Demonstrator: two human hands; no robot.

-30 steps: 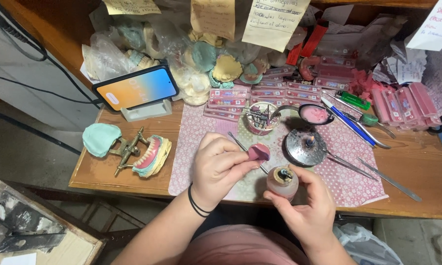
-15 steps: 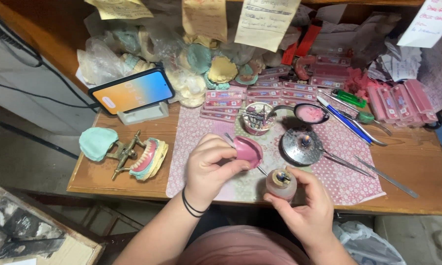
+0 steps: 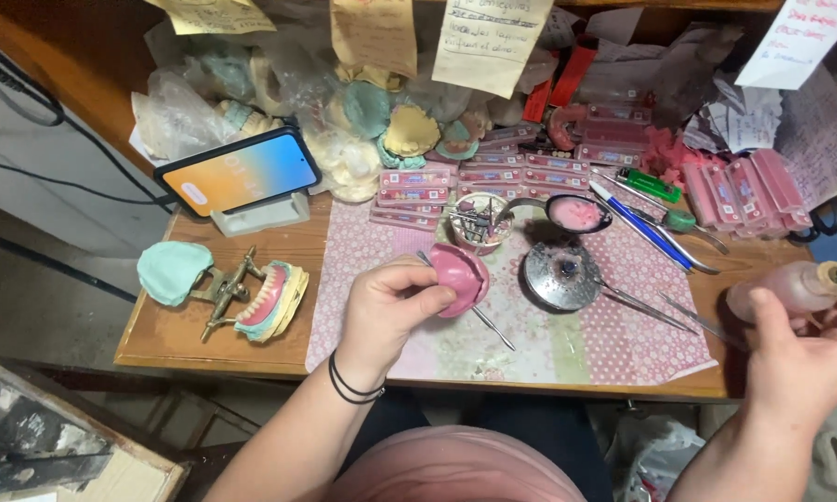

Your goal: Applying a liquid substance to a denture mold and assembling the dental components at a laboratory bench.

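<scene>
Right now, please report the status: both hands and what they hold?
Left hand grips pink denture base over the patterned mat. Right hand holds a small bottle at the table's right edge. Thin metal tool lies under the base.

A pink denture base [image 3: 462, 276] over a pink dotted, flower-print cloth [image 3: 613, 339]; a mint-green cast [image 3: 171, 270] at the left; the bottle [image 3: 783, 289] at the right edge looks pinkish-brown

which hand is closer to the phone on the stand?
Left. The left hand, holding a pink denture base, sits just right of and below the phone. The right hand is far off at the table's right end, by a squeeze bottle.
</scene>
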